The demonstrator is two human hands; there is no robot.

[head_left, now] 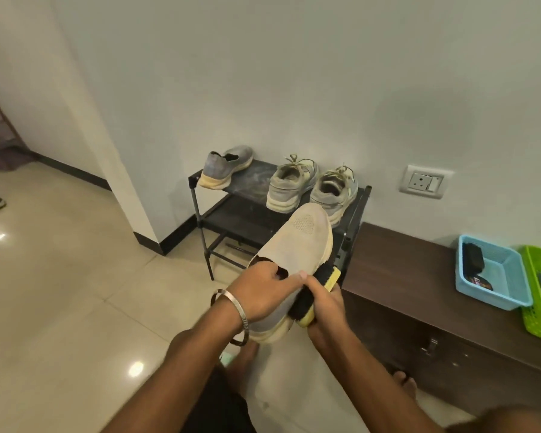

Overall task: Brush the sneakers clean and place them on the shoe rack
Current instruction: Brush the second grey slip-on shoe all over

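Both forearms reached forward to the sneaker (297, 245). The left hand (263, 289), a bangle on its wrist, gripped the sneaker's collar from above. The right hand (325, 303), curled round a brush (313, 295), pressed against the sneaker's right side.

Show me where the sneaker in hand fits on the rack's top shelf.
The bare patch on the black metal shoe rack's top shelf lies between the grey slip-on sneaker at its left end and the pair of grey lace-up sneakers. The right end is crowded by that pair. The lower shelf also looks bare.
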